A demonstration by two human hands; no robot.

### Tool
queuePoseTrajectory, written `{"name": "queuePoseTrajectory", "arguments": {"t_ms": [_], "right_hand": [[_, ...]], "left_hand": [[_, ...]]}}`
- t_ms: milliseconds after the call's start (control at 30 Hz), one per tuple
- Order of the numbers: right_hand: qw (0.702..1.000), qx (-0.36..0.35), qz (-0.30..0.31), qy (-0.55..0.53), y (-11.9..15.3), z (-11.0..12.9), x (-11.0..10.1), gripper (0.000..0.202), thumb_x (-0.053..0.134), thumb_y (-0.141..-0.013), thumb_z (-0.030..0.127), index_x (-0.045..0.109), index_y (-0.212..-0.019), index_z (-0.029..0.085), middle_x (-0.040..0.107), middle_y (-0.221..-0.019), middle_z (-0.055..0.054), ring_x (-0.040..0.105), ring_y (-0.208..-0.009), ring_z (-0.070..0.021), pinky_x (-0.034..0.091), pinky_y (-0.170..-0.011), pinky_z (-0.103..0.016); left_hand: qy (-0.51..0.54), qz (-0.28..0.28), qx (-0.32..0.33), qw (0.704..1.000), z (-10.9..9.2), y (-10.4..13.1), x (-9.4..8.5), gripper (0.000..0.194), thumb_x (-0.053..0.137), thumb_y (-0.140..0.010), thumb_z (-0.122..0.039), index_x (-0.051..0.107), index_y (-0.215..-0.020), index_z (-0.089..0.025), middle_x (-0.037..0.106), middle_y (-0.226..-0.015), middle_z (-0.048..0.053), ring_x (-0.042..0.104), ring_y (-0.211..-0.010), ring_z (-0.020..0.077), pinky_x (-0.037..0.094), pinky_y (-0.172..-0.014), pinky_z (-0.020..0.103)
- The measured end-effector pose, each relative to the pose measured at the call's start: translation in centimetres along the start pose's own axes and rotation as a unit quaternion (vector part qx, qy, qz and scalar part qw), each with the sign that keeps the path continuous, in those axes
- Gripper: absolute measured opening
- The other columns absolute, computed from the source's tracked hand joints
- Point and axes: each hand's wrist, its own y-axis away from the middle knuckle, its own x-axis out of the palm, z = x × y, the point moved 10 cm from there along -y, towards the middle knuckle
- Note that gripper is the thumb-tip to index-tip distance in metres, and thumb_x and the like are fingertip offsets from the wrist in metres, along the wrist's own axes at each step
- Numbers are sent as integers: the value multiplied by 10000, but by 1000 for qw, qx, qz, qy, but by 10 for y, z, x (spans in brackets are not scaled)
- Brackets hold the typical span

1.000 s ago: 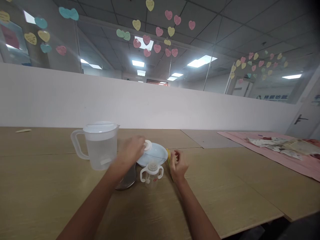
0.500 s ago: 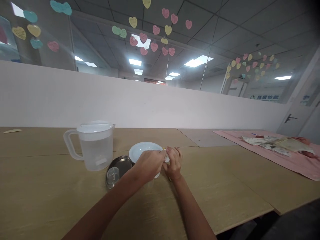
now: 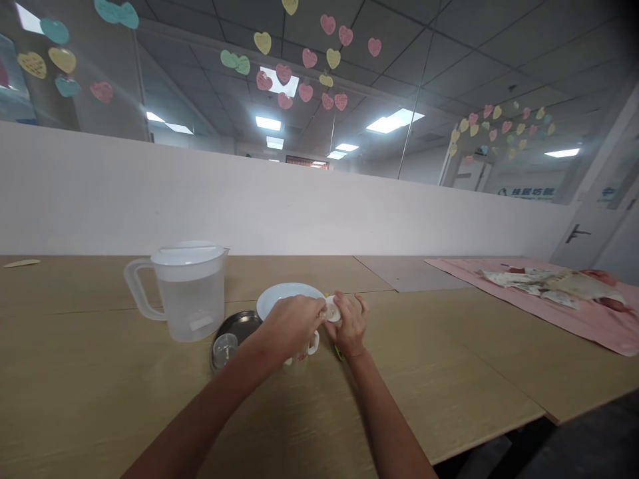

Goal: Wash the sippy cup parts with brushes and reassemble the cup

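A small white round piece (image 3: 332, 310), like a shallow cup or lid, is held in my right hand (image 3: 350, 326), whose fingers curl round its right side. My left hand (image 3: 293, 324) is closed in a pinch at the left edge of that piece; its fingertips are partly hidden. Both hands are just in front of a white plate (image 3: 273, 299), covering its near right part. Below my left wrist stands a mug (image 3: 301, 359), mostly hidden, with a white handle (image 3: 314, 342). Something thin and green (image 3: 339, 354) shows beside my right wrist.
A lidded translucent pitcher (image 3: 194, 303) with liquid stands at left. Beside it, a round metal tray (image 3: 245, 322) bears a small clear cup (image 3: 225, 348). A pink cloth (image 3: 564, 326) with papers lies at the right. The white wall (image 3: 299, 206) bounds the table's back.
My left hand has drawn slightly left and my right hand has turned a little, exposing more of the white round piece. More of the mug and its handle shows.
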Motion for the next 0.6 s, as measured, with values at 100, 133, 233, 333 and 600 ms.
{"name": "queuePoseTrajectory", "arguments": {"t_ms": [100,133,233,333,600], "right_hand": [[995,77,-64,19,0,-18,-16,455,555,-758,339,393,-1143,159,607,-999,-135,568,-932,-224,355,-885,-452],[992,97,-79,17,0,-21,-19,462,561,-750,340,399,-1141,153,605,-985,-136,564,-923,-231,358,-879,-459],[992,103,-57,-51,-2,-13,-13,383,493,-779,357,430,-1100,157,605,-941,-123,564,-879,-231,357,-872,-467],[989,62,5,-136,-4,14,4,321,415,-802,374,452,-1045,167,607,-876,-95,572,-816,-215,364,-859,-452],[982,45,77,-168,-2,40,23,285,448,-782,341,479,-1000,160,607,-836,-80,561,-764,-194,383,-812,-404]], "left_hand": [[57,-31,-13,998,20,4,-16,350,312,-875,-332,598,-1040,-217,629,-1076,43,557,-978,199,391,-837,285],[64,-35,-27,997,29,6,-20,359,313,-872,-333,586,-1074,-217,605,-1127,38,535,-1023,200,377,-865,287],[62,2,-81,995,55,12,-16,362,375,-834,-328,572,-1110,-200,570,-1184,46,502,-1074,210,360,-885,290],[83,89,-80,989,62,14,5,393,490,-744,-350,572,-1100,-205,588,-1144,49,531,-1012,217,397,-807,272],[105,142,-5,984,49,4,33,207,562,-635,-344,589,-760,-182,614,-751,2,528,-665,155,343,-512,221]]}}
